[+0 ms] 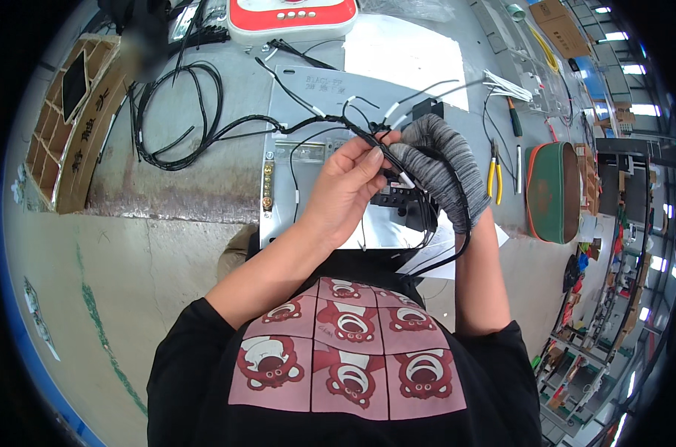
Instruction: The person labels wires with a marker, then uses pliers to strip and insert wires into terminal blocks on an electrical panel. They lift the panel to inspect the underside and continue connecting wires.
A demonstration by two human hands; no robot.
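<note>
Left hand (pixel 345 186), bare: fingers pinched on black wire bundle (pixel 367 138). Right hand (pixel 435 167), grey knit glove: closed around same bundle, above grey mounting plate (pixel 308 89) on counter (pixel 166 194). Yellow-handled pliers (pixel 494 175) nearby.

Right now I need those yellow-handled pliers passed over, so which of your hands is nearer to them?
Right. The gloved right hand holds the black wires just left of the yellow-handled pliers on the table; the bare left hand pinches the wires farther left, beyond the right hand.

black T-shirt, pink bear-print panels | right hand (pixel 436 165): grey knit glove | left bare
</note>
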